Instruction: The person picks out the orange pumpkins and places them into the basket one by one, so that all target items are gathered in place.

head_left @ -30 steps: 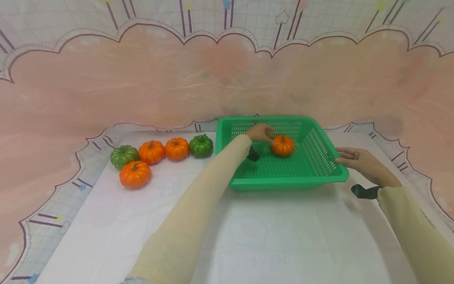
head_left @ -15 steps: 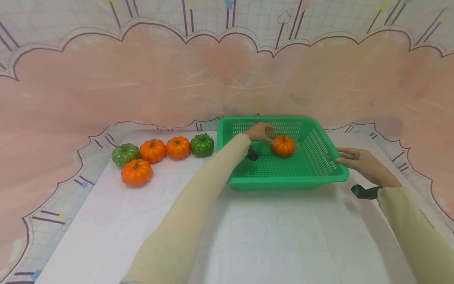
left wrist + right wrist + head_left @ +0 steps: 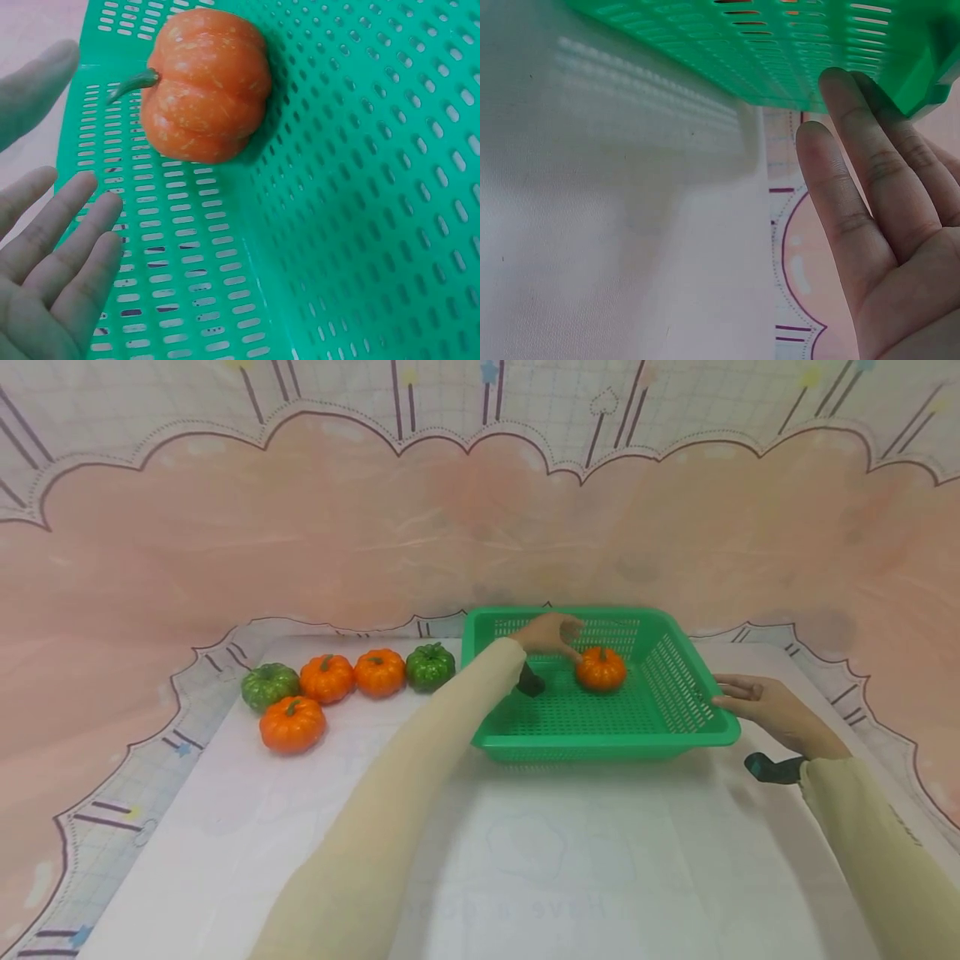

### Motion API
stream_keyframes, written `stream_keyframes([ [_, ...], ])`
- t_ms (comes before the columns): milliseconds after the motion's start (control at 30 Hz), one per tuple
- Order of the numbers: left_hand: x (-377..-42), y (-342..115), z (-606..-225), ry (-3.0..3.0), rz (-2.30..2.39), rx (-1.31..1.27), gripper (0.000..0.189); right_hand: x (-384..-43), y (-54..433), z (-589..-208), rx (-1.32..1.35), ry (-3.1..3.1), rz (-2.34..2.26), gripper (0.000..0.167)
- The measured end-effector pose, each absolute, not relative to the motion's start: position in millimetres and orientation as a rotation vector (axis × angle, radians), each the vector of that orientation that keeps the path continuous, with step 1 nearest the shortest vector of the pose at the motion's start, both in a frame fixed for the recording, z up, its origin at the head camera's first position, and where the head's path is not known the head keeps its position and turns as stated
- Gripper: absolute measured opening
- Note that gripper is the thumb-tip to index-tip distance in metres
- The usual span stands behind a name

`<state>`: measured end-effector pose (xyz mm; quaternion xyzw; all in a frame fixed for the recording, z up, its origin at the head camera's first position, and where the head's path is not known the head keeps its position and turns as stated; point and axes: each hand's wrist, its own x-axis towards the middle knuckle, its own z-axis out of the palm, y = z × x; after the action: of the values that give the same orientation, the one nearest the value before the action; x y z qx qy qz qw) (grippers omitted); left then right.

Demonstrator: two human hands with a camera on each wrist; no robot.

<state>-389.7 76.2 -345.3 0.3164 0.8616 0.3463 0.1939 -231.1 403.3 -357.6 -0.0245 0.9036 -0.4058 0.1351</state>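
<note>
A small orange pumpkin sits inside the green perforated basket toward its far side. My left hand hovers just left of the pumpkin with straight, spread fingers and holds nothing. My right hand lies flat with straight fingers against the outer right side of the basket, at its front right corner.
On the white table left of the basket lie three orange pumpkins and two green pumpkins. A pink patterned backdrop stands behind.
My left hand has lifted slightly off the orange pumpkin in the basket. The right hand stays by the basket's right rim.
</note>
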Motion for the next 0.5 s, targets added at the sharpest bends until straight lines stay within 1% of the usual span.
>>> stream_keyframes([
  [300, -386.2, 72.0, -334.2, 2.403, 0.95, 0.935, 0.072, -231.1, 402.5, -356.5, -0.057, 2.611, -1.185, 0.072],
  [500, -381.9, 65.0, -325.5, 2.365, 1.026, 0.967, 0.073, -229.9, 400.1, -354.6, -0.057, 2.62, -1.157, 0.072],
])
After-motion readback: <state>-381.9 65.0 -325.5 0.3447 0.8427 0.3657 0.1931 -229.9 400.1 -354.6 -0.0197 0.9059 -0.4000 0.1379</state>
